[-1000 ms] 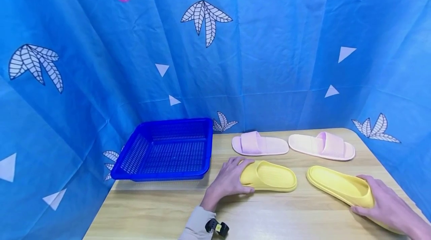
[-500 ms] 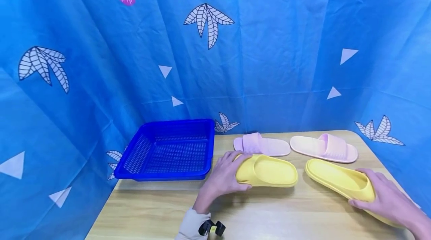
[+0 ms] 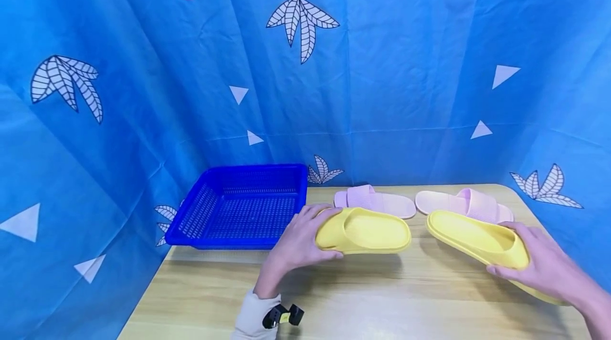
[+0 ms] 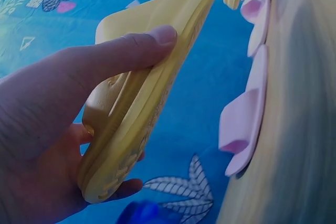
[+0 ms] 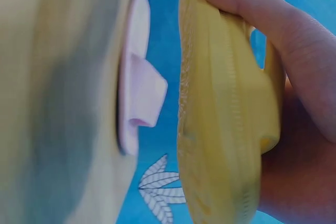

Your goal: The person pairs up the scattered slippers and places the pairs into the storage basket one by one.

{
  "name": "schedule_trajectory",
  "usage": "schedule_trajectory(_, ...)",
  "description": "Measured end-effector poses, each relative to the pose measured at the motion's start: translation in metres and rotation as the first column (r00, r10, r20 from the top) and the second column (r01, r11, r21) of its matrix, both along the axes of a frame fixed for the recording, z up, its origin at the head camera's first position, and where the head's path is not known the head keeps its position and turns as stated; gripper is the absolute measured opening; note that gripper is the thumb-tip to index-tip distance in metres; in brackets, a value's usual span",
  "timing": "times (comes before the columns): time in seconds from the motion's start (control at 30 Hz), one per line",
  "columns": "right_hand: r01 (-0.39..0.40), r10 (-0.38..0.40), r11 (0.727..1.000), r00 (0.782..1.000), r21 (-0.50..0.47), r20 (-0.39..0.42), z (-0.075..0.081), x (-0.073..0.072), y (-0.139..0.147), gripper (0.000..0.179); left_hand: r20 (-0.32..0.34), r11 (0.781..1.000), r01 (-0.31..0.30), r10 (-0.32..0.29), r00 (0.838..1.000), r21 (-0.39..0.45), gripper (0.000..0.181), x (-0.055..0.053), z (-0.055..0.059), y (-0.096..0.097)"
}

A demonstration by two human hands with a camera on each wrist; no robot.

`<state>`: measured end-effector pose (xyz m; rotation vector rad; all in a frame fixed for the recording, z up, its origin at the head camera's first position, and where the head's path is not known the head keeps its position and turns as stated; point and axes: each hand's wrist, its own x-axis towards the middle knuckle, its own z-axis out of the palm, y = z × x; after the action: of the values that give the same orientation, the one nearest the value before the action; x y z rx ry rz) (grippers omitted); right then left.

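Note:
My left hand (image 3: 299, 239) grips a yellow slipper (image 3: 377, 229) by its toe end and holds it above the table, heel pointing right. In the left wrist view the thumb lies along that slipper's (image 4: 152, 87) side, fingers round the far side. On the right, my right hand (image 3: 539, 263) grips the other yellow slipper (image 3: 470, 234) across its strap, its heel pointing up and left. The right wrist view shows this slipper's (image 5: 215, 108) sole edge raised off the table, with the thumb over its side. Both slippers are tilted slightly.
Two pink slippers lie at the table's back edge, the left one (image 3: 396, 205) and the right one (image 3: 431, 201), partly behind the yellow ones. A blue plastic basket (image 3: 305, 191) stands at the back left of the wooden table (image 3: 200, 292). A blue patterned curtain (image 3: 396, 75) hangs behind.
Both hands have lifted the yellow slippers off the table. The left hand has moved left with its slipper, closer to the basket; the right slipper has risen and overlaps the pink one.

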<state>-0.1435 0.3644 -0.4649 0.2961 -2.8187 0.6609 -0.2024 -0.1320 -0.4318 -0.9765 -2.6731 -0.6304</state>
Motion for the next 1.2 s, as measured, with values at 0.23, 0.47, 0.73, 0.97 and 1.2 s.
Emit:
schedule_trajectory(0.23,0.026,-0.027,0.999,0.999,0.024,0.036,0.020,-0.007,-0.002,0.102,0.003,0.995,-0.015,0.015,1.000,0.094,0.094,-0.003,0.012,-0.024)
schedule_trajectory(0.47,0.046,-0.046,0.999,0.998,0.018,0.031,0.031,-0.008,-0.002,0.105,0.034,0.988,-0.048,0.043,0.998,0.150,0.094,-0.007,0.021,-0.047)
schedule_trajectory(0.73,0.058,-0.058,0.998,0.998,0.015,0.009,0.040,-0.009,-0.003,0.098,0.063,0.981,-0.088,0.078,0.995,0.171,0.092,-0.009,0.026,-0.069)
schedule_trajectory(0.97,0.029,-0.029,1.000,1.000,0.006,-0.009,0.042,-0.012,-0.006,0.096,0.098,0.978,-0.104,0.087,0.991,0.183,0.090,-0.011,0.024,-0.081)
schedule_trajectory(1.2,0.000,0.000,1.000,0.999,-0.015,-0.037,0.044,-0.018,-0.011,0.096,0.101,0.972,-0.131,0.113,0.988,0.193,0.089,-0.010,0.027,-0.092)
